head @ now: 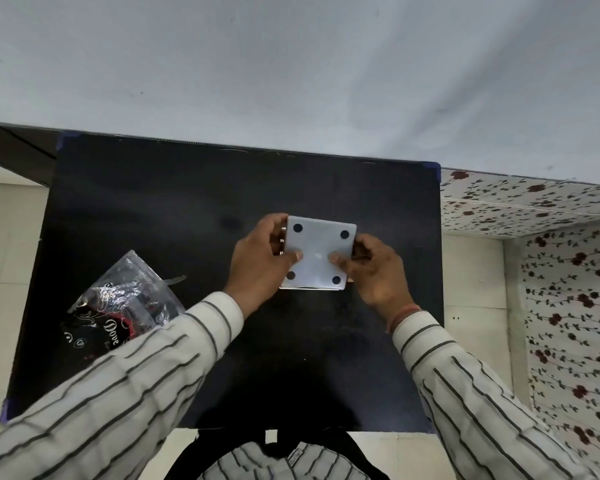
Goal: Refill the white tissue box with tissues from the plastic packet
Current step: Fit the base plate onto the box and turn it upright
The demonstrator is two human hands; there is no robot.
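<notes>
white tissue box (317,252) between both hands

**Box in the middle, packet at the left**

The tissue box (316,252) sits near the middle of the table (174,202), between the left hand (257,261) and the right hand (374,271), which touch its sides. The plastic packet (125,306) lies on the table at the left, well apart from the box and partly under the left sleeve (125,386).

Single view, head-mounted wide-angle, looking steeply down and forward from above the person's chest. Black table (187,209) fills the centre of frame, close; both hands, left hand (257,261) and right hand (374,271), sit mid-frame. White wall (291,64) fills the top; floral cloth (551,237) at right edge. No second view.
</notes>
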